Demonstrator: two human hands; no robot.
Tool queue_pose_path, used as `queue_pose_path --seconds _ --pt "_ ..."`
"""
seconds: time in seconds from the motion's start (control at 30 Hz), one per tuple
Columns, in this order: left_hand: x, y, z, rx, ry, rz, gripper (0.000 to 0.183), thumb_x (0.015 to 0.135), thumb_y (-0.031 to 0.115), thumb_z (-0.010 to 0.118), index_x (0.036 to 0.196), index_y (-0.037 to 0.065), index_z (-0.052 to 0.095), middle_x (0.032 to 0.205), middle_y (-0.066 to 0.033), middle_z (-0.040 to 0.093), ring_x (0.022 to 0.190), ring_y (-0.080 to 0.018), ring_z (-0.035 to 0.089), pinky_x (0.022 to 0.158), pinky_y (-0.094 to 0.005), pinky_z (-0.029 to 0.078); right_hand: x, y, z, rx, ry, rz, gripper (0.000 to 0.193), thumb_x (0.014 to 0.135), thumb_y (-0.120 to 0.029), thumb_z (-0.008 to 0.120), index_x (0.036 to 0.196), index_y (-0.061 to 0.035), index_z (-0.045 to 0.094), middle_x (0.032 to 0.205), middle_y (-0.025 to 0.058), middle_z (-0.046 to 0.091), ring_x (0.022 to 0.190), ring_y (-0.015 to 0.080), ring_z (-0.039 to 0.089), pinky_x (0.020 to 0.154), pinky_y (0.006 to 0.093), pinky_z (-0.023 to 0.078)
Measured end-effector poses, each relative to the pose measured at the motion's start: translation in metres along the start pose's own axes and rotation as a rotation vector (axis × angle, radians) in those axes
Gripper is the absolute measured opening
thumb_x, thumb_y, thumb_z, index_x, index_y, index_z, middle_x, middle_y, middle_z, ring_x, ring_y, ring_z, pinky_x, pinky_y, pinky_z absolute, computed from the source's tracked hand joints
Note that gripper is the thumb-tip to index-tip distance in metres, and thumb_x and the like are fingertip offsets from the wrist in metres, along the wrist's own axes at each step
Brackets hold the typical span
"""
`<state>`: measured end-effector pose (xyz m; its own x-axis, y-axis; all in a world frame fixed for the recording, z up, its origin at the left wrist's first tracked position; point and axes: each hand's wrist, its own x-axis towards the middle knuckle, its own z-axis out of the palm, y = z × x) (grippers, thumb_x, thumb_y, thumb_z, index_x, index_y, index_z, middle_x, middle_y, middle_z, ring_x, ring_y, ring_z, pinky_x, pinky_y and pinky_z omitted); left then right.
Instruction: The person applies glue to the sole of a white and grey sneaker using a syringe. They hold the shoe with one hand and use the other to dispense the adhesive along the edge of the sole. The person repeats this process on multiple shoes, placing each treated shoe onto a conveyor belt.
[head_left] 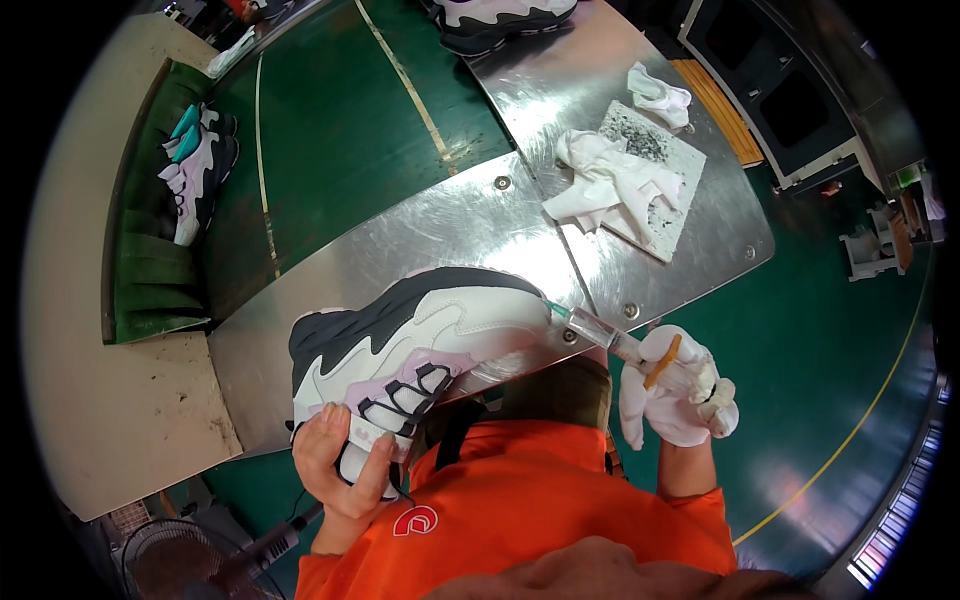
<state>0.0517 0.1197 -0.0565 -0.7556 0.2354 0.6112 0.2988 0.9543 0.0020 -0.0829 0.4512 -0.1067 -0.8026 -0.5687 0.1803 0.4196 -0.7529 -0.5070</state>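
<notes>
A white, black and pale pink sneaker point(420, 335) lies on its side at the near edge of a curved metal worktable point(440, 225). My bare left hand point(345, 465) grips its ankle opening from below. My right hand point(675, 395), in a white glove, holds a clear syringe point(605, 335) whose needle tip touches the toe end of the sneaker. An orange stick point(662, 362) is tucked between the gloved fingers.
Crumpled white cloths point(610, 185) lie on a stained white slab point(665, 200) on the table's far right. Another sneaker point(495, 20) stands at the far end. More sneakers point(195, 165) ride a green conveyor at left. A fan point(170, 560) sits lower left.
</notes>
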Motion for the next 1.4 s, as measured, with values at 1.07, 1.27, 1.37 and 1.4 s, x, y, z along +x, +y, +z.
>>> queue_pose_path --seconds 1.07,1.27,1.37,1.4 --pt "0.005 0.003 0.001 0.042 0.021 0.023 0.029 0.082 0.017 0.072 0.110 0.023 0.066 0.114 -0.0191 0.061 0.101 -0.0351 0.062 0.080 -0.0428 0.053 0.007 -0.016 0.109 -0.534 0.238 0.263 0.081 0.056 0.007 0.074 0.131 0.0053 0.046 0.101 0.0199 0.061 0.082 0.0242 0.067 0.072 0.0314 0.055" --pt "0.017 0.000 -0.003 -0.019 -0.021 0.001 0.031 0.077 0.013 0.073 0.106 0.021 0.068 0.116 -0.0200 0.061 0.101 -0.0362 0.062 0.082 -0.0445 0.052 0.006 -0.014 0.107 -0.717 0.184 0.288 0.084 0.056 -0.002 0.085 0.131 0.0017 0.048 0.104 0.0139 0.063 0.087 0.0198 0.067 0.076 0.0292 0.055" --pt "0.028 -0.003 -0.008 -0.061 -0.069 -0.021 0.036 0.070 0.010 0.075 0.105 0.018 0.070 0.115 -0.0207 0.061 0.100 -0.0373 0.062 0.083 -0.0453 0.052 0.006 -0.011 0.100 -0.757 0.132 0.272 0.087 0.056 -0.007 0.089 0.132 0.0008 0.048 0.105 0.0116 0.063 0.089 0.0177 0.067 0.079 0.0288 0.055" --pt "0.033 -0.006 -0.008 -0.082 -0.089 -0.027 0.038 0.068 0.010 0.075 0.105 0.018 0.070 0.115 -0.0210 0.061 0.100 -0.0377 0.062 0.083 -0.0455 0.052 0.006 -0.008 0.098 -0.761 0.135 0.262 0.087 0.055 -0.008 0.089 0.132 0.0010 0.048 0.105 0.0115 0.064 0.090 0.0176 0.067 0.080 0.0289 0.055"
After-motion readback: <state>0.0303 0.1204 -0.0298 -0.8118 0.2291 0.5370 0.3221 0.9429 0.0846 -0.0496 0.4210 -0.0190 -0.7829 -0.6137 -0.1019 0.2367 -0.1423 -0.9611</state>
